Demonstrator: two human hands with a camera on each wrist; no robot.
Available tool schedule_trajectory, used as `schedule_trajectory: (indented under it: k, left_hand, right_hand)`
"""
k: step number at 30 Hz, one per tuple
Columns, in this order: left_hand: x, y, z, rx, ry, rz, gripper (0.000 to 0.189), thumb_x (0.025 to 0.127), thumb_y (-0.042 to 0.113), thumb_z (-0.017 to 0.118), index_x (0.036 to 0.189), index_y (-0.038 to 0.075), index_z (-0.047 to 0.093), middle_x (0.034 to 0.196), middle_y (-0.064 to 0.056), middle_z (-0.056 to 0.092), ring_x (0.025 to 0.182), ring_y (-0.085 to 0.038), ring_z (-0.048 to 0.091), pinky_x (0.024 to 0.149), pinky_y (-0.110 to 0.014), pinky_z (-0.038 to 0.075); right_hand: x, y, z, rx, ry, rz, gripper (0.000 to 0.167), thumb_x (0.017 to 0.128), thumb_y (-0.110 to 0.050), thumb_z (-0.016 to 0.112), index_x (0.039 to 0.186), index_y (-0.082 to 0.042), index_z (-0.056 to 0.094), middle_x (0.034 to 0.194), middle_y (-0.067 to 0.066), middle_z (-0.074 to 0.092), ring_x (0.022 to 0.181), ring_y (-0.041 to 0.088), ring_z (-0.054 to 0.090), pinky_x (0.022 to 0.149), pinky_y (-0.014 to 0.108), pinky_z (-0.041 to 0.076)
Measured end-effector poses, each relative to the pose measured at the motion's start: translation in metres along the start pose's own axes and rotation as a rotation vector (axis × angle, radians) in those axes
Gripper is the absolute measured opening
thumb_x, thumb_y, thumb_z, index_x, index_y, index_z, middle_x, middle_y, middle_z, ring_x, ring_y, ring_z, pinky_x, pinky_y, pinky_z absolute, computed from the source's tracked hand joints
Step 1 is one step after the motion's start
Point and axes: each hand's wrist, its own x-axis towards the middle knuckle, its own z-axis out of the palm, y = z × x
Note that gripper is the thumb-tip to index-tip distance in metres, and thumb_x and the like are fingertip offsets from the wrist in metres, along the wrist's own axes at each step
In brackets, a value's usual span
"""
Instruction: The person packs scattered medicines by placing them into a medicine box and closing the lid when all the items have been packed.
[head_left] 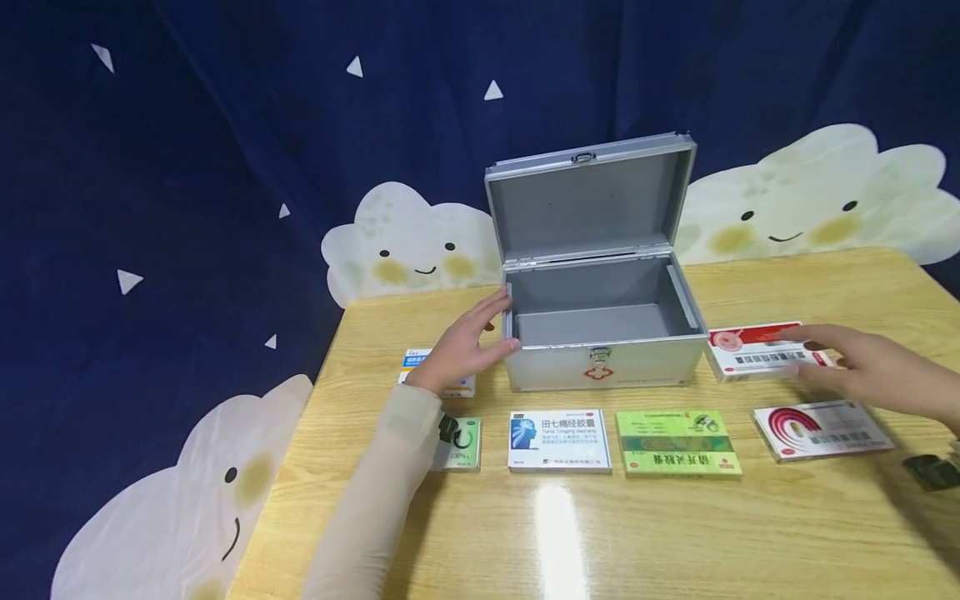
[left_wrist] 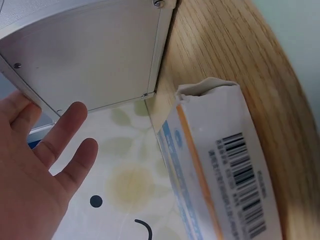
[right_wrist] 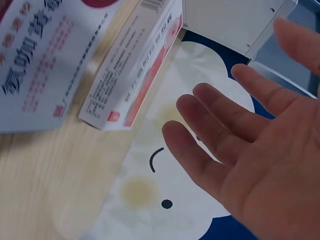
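A silver first-aid case stands with its lid raised and a bare grey interior. At its left rim, my left hand touches the edge with its fingers spread; the left wrist view shows that hand beside the case's side wall. My right hand hovers over a red-and-white medicine box, right of the case. In the right wrist view, the right hand has loosely extended fingers holding nothing, apart from that medicine box.
In the front row lie a green box partly behind the left sleeve, a white-and-blue box, a yellow-green box and a white box with red arcs. A blue-and-white box sits under the left wrist. Behind hangs a dark blue curtain.
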Motion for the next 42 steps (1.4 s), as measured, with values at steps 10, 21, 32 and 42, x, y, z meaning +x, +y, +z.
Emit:
schedule_trajectory:
  k: [10,21,32,42]
  left_hand:
    - [-0.004,-0.001,-0.01,-0.029,-0.012,-0.032,0.074,0.094,0.053,0.059,0.156,0.025,0.031,0.168,0.011,0.015,0.138,-0.027,0.048,0.108,-0.046,0.046]
    - [-0.002,-0.001,-0.004,-0.076,0.007,-0.028,0.075,0.092,0.049,0.064,0.155,0.021,0.035,0.167,0.01,0.019,0.145,-0.02,0.039,0.111,-0.048,0.044]
    - [-0.001,-0.002,0.001,-0.019,0.019,-0.007,0.074,0.093,0.046,0.062,0.156,0.019,0.034,0.168,0.007,0.019,0.153,-0.02,0.025,0.121,-0.053,0.027]
    - [0.003,0.003,-0.004,0.045,0.018,0.027,0.075,0.091,0.047,0.061,0.154,0.015,0.036,0.167,0.002,0.023,0.152,-0.027,0.028,0.124,-0.056,0.019]
  right_hand:
    - [0.024,-0.006,-0.005,-0.054,0.039,-0.064,0.064,0.091,-0.029,0.07,0.138,0.007,0.047,0.135,0.039,0.049,0.122,0.056,0.047,0.095,0.071,0.041]
    - [0.038,-0.005,-0.008,-0.072,0.0,-0.06,0.065,0.089,-0.026,0.072,0.138,0.008,0.047,0.137,0.04,0.046,0.124,0.058,0.044,0.098,0.072,0.039]
    - [0.063,0.004,0.004,-0.117,-0.016,-0.13,0.075,0.074,-0.022,0.084,0.136,0.006,0.051,0.139,0.038,0.045,0.124,0.057,0.044,0.098,0.072,0.04]
    - [0.063,0.016,0.013,-0.137,-0.029,-0.114,0.091,0.068,-0.027,0.088,0.14,0.008,0.044,0.139,0.041,0.042,0.124,0.06,0.042,0.099,0.073,0.037]
